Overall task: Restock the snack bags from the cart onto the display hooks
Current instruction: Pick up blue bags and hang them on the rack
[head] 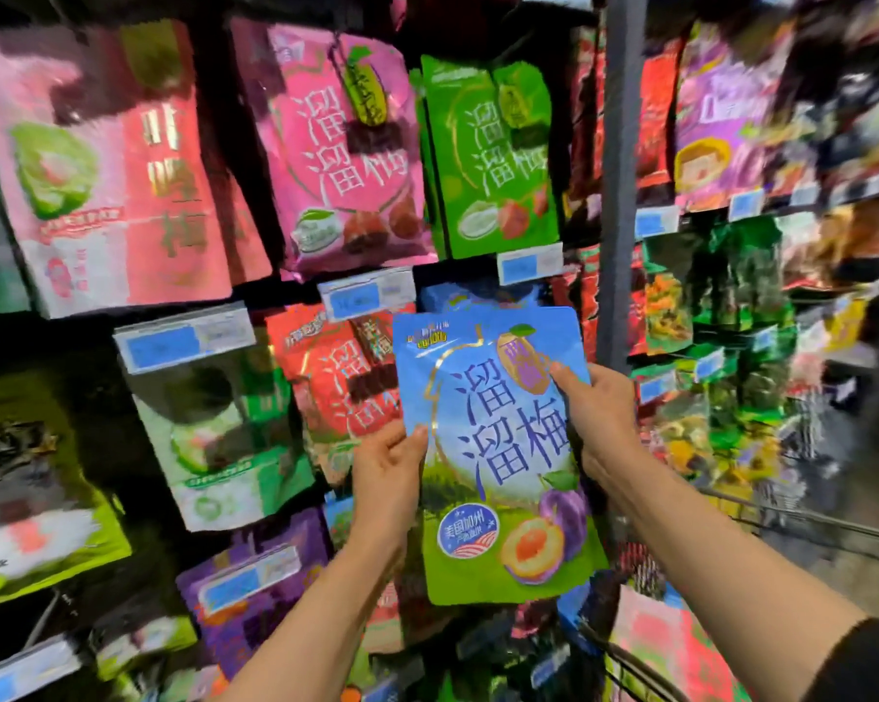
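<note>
A wire cart sits at the lower right, more bright snack bags piled inside it, close enough for me to reach without stepping away. Above it I hold a blue-and-green plum snack bag upright, face toward me, in both hands. My left hand pinches its left edge with the thumb on the front. My right hand grips the right edge higher up, thumb pressed near the gold emblem. I judge this two-sided hold keeps the floppy pouch flat and its top edge steady for threading onto a hook. Just behind its top, another blue bag hangs under a blue price tag, likely the matching row. A red plum bag hangs beside it, pink and green bags above. The hook itself is hidden.
</note>
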### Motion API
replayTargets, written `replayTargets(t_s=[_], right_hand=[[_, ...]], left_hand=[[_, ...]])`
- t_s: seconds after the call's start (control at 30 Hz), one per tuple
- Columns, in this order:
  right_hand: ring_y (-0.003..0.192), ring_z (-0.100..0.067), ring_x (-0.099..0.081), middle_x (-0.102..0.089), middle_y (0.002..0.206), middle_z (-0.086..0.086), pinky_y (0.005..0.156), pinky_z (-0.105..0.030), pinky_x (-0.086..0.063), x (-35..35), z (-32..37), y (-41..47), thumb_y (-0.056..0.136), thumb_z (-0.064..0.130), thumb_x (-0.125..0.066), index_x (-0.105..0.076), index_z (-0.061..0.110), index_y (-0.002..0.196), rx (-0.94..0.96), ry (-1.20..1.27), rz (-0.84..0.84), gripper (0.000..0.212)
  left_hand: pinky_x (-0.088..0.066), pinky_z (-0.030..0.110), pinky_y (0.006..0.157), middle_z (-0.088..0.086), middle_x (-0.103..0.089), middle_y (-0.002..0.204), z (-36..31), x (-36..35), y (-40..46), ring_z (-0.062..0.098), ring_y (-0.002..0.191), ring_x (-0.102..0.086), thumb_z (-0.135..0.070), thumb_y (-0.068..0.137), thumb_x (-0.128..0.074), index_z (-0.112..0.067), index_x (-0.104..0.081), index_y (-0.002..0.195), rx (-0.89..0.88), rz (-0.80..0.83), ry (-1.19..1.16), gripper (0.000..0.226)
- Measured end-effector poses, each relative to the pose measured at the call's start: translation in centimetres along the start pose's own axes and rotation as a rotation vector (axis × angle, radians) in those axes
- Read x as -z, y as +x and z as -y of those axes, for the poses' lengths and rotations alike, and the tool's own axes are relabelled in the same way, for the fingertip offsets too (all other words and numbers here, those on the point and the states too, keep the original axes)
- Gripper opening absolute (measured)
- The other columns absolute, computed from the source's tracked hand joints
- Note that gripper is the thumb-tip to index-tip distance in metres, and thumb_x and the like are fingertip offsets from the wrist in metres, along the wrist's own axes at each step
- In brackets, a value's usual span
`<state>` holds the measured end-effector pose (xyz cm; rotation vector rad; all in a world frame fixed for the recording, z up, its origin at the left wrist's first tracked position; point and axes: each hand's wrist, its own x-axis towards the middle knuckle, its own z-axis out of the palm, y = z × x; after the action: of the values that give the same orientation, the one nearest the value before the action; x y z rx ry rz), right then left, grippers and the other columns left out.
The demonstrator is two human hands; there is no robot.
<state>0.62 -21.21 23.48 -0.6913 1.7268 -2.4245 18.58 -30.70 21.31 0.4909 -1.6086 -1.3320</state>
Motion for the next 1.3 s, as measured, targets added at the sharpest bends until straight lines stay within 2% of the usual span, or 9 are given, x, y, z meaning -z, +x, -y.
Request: replayTargets(t_s=[0.1,0.2,0.37,0.67,0.77,0.9,1.0,1.2,1.3], right_hand=[[0.039,0.008,-0.041,-0.054,0.041,0.018,0.04,-0.013,-0.037,2.4,-1.5,3.3,0.09,0.002,-0.062,-0.064,0.001,0.078,-0.018,-0.032,-0.105,0.012],[0.056,-0.006,-0.045,-0.056,0.061,-0.002,0.051,-0.026,-0.037,3.4,-2.9,6.7,0.084,0.013,-0.07,-0.063,-0.008,0.072,-0.02,-0.026,-0.162,0.026],[0.063,-0.013,-0.038,-0.047,0.06,-0.005,0.054,-0.032,-0.032,2.6,-4.9,11.4,0.072,0.034,-0.07,-0.057,-0.012,0.068,0.005,-0.118,-0.188,0.047],[0.057,-0.016,-0.038,-0.038,0.05,0.001,0.055,-0.035,-0.032,-0.6,-3.9,15.5,0.074,0.022,-0.072,-0.042,0.014,0.043,-0.04,-0.153,-0.186,0.044],[0.062,-0.015,-0.046,-0.052,0.061,-0.003,0.053,-0.036,-0.038,-1.0,-4.2,16.4,0.074,0.024,-0.074,-0.062,0.003,0.059,-0.062,-0.212,-0.202,0.028],[0.057,-0.02,-0.041,-0.049,0.066,-0.005,0.057,-0.03,-0.03,-0.7,-4.6,17.0,0.081,0.022,-0.071,-0.051,0.014,0.055,-0.05,-0.303,-0.2,0.033],[0.069,-0.026,-0.055,-0.061,0.076,-0.01,0.06,-0.031,-0.036,-1.4,-4.3,17.4,0.08,0.028,-0.07,-0.069,0.011,0.075,-0.054,-0.369,-0.228,0.018],[0.104,-0.04,-0.06,-0.065,0.112,-0.019,0.073,-0.039,-0.041,-3.5,-4.7,17.0,0.092,0.038,-0.057,-0.06,0.01,0.112,0.057,-0.658,-0.281,0.035],[0.112,-0.037,-0.055,-0.057,0.125,-0.017,0.081,-0.043,-0.041,-3.1,-7.6,14.9,0.083,0.05,-0.065,-0.04,0.011,0.133,0.307,-0.679,-0.286,0.068]], left_hand=[[-0.042,0.032,0.068,0.012,-0.06,0.079,0.4,-2.7,2.2,0.02,0.077,-0.051,-0.008,0.088,-0.059,-0.019,-0.061,0.088,-0.006,0.0,0.064,0.011],[-0.048,0.028,0.087,0.007,-0.065,0.11,-0.3,-4.8,4.7,0.01,0.093,-0.062,-0.007,0.087,-0.058,-0.019,-0.054,0.109,-0.077,0.054,0.197,0.026],[-0.017,0.02,0.112,0.005,-0.03,0.155,-2.1,-7.3,9.7,0.017,0.143,-0.028,-0.006,0.086,-0.064,-0.012,-0.04,0.144,-0.477,0.181,0.82,0.063],[-0.023,0.056,0.114,0.022,-0.022,0.155,-2.2,-9.8,16.3,0.045,0.143,-0.014,-0.001,0.072,-0.042,0.004,-0.033,0.145,-0.827,0.411,1.281,0.074],[-0.02,0.06,0.114,0.013,-0.008,0.16,-1.7,-9.5,16.9,0.036,0.147,-0.004,0.001,0.077,-0.044,-0.005,-0.022,0.151,-0.829,0.426,1.356,0.078],[-0.008,0.054,0.118,-0.002,0.01,0.158,-1.3,-9.2,17.1,0.024,0.149,0.005,0.003,0.085,-0.052,-0.016,-0.01,0.154,-0.829,0.416,1.367,0.084],[-0.007,0.052,0.118,-0.001,0.009,0.159,-1.2,-9.2,17.2,0.023,0.149,0.003,-0.001,0.084,-0.056,-0.016,-0.01,0.154,-0.833,0.436,1.352,0.085],[-0.013,0.052,0.115,0.005,0.004,0.161,-0.4,-9.0,17.4,0.027,0.149,-0.007,-0.018,0.078,-0.053,-0.014,-0.012,0.154,-0.86,0.441,1.333,0.087],[-0.019,0.057,0.114,0.006,0.004,0.162,0.1,-8.9,17.6,0.027,0.149,-0.01,-0.008,0.075,-0.065,-0.015,-0.01,0.154,-0.881,0.435,1.329,0.097]])
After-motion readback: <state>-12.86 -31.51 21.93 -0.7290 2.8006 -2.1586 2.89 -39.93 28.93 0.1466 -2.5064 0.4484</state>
